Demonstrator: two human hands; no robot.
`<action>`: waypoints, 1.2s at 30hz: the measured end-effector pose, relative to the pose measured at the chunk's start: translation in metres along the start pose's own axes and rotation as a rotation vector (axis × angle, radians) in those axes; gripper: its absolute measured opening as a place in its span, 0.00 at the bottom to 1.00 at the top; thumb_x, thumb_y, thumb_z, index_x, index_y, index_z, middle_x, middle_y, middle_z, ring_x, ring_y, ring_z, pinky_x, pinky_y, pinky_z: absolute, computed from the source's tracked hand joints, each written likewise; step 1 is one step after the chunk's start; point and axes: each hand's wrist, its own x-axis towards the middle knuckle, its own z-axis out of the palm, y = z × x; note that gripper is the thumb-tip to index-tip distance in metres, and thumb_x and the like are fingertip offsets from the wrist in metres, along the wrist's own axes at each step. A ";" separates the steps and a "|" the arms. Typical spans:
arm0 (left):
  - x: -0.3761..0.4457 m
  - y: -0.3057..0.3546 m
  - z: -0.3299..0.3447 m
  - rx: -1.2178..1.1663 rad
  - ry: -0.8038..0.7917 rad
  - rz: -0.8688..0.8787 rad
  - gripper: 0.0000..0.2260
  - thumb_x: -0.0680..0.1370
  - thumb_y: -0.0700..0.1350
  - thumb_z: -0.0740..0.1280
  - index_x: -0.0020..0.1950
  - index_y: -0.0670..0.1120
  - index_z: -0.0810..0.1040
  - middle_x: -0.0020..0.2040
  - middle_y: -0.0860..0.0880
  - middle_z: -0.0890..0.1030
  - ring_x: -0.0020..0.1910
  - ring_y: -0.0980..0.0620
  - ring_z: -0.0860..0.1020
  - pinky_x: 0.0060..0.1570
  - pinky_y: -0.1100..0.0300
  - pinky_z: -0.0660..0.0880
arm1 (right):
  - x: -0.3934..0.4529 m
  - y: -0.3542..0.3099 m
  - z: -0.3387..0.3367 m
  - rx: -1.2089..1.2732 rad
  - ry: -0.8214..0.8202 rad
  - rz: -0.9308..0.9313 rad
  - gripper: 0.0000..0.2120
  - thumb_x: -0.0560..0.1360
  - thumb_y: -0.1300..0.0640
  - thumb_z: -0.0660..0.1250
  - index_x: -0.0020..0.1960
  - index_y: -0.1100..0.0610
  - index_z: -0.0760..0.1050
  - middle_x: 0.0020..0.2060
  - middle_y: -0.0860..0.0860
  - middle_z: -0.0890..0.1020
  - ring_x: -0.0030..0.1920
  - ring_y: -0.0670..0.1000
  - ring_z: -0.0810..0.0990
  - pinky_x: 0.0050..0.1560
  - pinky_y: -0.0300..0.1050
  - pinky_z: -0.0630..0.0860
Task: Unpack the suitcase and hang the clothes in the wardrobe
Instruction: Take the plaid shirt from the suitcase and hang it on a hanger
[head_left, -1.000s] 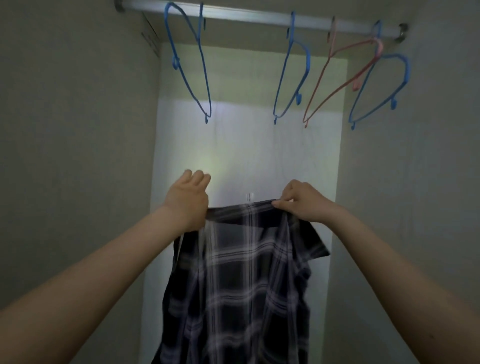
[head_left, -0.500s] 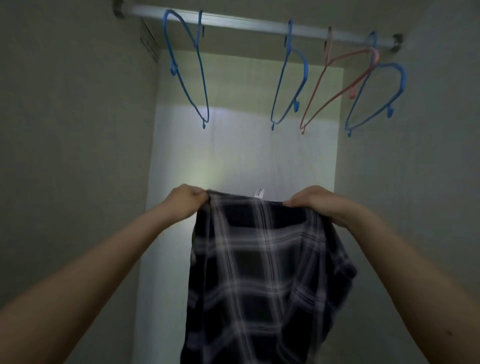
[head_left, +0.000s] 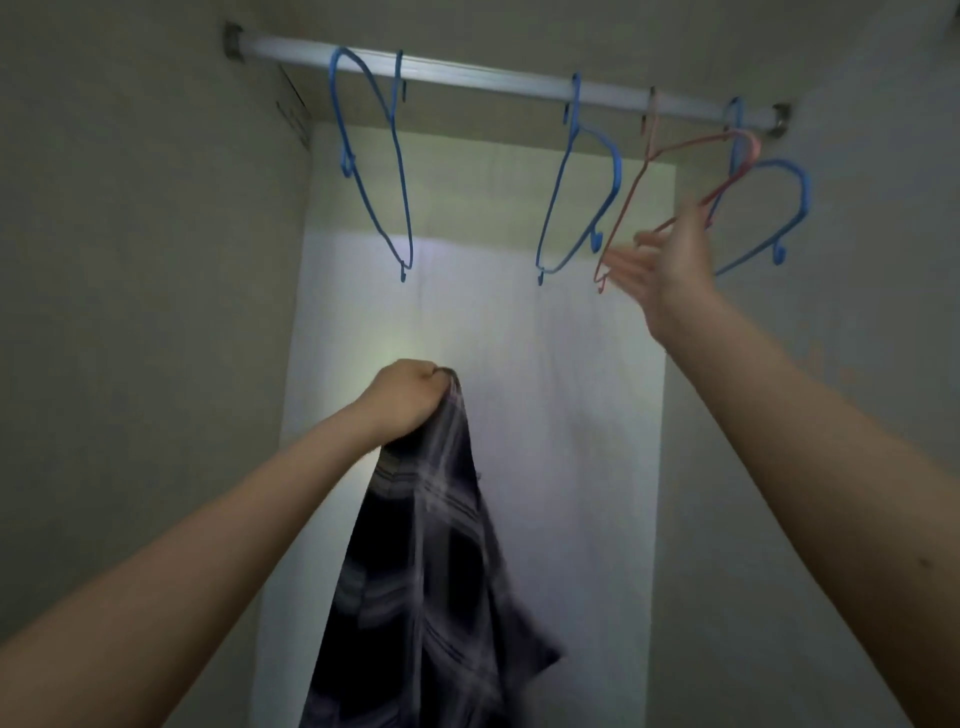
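Note:
A dark plaid shirt (head_left: 431, 571) hangs bunched from my left hand (head_left: 408, 400), which grips its top in a fist at mid height inside the wardrobe. My right hand (head_left: 662, 265) is raised with fingers spread, just in front of the lower arm of the pink hanger (head_left: 675, 150) and holding nothing. That hanger dangles from the metal rail (head_left: 493, 80) near its right end. The hand is blurred, so contact with the hanger is unclear.
Three blue hangers share the rail: one at the left (head_left: 376, 171), one in the middle (head_left: 582, 197), one at the far right (head_left: 769, 218). Wardrobe side walls (head_left: 145, 312) close in on both sides, with a pale back panel (head_left: 545, 415) behind.
My right hand has let go of the shirt and risen to the pink hanger. The shirt, held spread by both hands before, now hangs gathered from the left hand alone.

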 end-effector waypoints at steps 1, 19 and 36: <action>-0.001 -0.001 0.006 0.054 0.012 0.034 0.17 0.80 0.44 0.56 0.31 0.43 0.65 0.32 0.47 0.71 0.37 0.48 0.69 0.31 0.61 0.62 | 0.003 -0.012 0.007 0.062 0.029 -0.013 0.35 0.77 0.35 0.49 0.71 0.63 0.63 0.62 0.63 0.77 0.57 0.60 0.79 0.62 0.51 0.74; -0.012 -0.011 -0.007 -0.108 0.067 0.029 0.15 0.78 0.42 0.55 0.32 0.47 0.56 0.30 0.50 0.60 0.31 0.52 0.58 0.32 0.57 0.56 | 0.010 -0.070 0.071 -0.227 -0.028 -0.070 0.17 0.80 0.63 0.46 0.39 0.58 0.69 0.18 0.46 0.66 0.11 0.44 0.54 0.15 0.32 0.54; -0.042 -0.030 -0.031 -0.020 0.026 0.015 0.17 0.78 0.42 0.58 0.31 0.46 0.56 0.29 0.50 0.59 0.29 0.54 0.58 0.25 0.64 0.55 | -0.011 -0.030 0.075 -0.083 -0.037 -0.149 0.15 0.81 0.57 0.52 0.41 0.55 0.74 0.24 0.47 0.61 0.15 0.43 0.56 0.19 0.30 0.55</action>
